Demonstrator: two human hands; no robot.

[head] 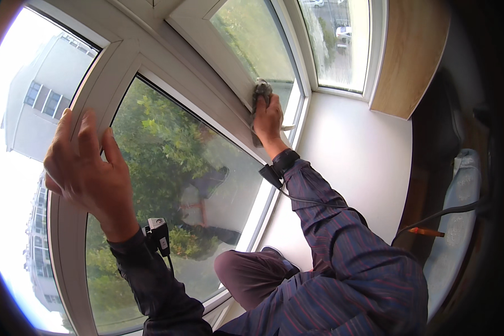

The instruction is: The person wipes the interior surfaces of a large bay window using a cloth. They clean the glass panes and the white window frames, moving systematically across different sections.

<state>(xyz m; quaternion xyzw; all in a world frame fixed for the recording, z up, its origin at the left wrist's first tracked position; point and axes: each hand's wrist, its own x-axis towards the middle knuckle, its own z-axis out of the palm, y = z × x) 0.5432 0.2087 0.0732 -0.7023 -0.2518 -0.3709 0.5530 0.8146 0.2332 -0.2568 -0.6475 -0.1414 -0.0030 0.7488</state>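
Note:
My left hand (92, 176) is raised at the left with its fingers apart. Its fingertips rest on or just over the white window frame (119, 54) between two panes; contact is hard to tell. In my right hand (271, 119) is a crumpled grey cloth (262, 87), pressed to the lower edge of a second white sash (206, 46). Just beside that hand a white window handle (289, 127) sticks out, partly hidden by it. Below and between my arms lies a large glass pane (159, 138) with trees behind it.
A white windowsill (353, 155) runs under my right arm, with my bent knee (248, 273) near it. A wood-grain panel (407, 54) borders the sill. Devices with cables sit on both wrists. A black cable (441, 213) crosses a light-blue covered object (458, 243) at the right.

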